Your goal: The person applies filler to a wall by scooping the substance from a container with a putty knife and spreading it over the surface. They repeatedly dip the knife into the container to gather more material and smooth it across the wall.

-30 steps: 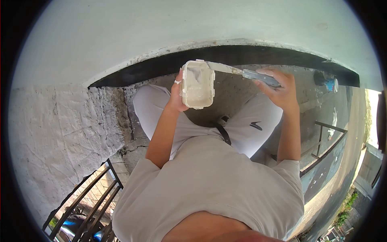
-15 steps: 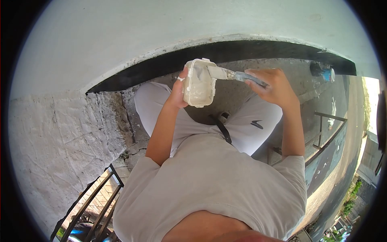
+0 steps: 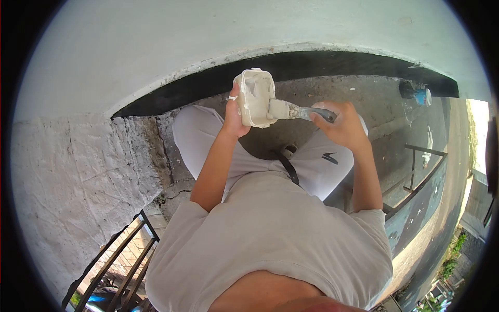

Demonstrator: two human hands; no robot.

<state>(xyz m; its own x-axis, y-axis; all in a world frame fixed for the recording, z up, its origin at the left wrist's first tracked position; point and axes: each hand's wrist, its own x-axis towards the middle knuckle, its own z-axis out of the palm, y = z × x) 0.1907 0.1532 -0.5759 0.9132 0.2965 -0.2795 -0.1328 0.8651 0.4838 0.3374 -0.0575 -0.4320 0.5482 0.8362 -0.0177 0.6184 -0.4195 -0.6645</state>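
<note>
My left hand grips a small rectangular plastic tub by its left side, the open top tilted toward me. Off-white paste coats the tub's inside and rim, and some is smeared on my left thumb. In my right hand is a putty knife, its dark handle wrapped by my fingers. The knife's blade, covered in the same paste, lies against the tub's right rim. Both hands are raised above my lap, in front of the wall.
A pale wall with a black band along its foot rises ahead. At right are a blue-and-white container on the floor and a metal frame. Rough white masonry and a dark railing stand at left.
The putty knife has shifted left and down along the tub's right rim, with my right hand lower and closer. The tub has risen slightly and turned a little.
</note>
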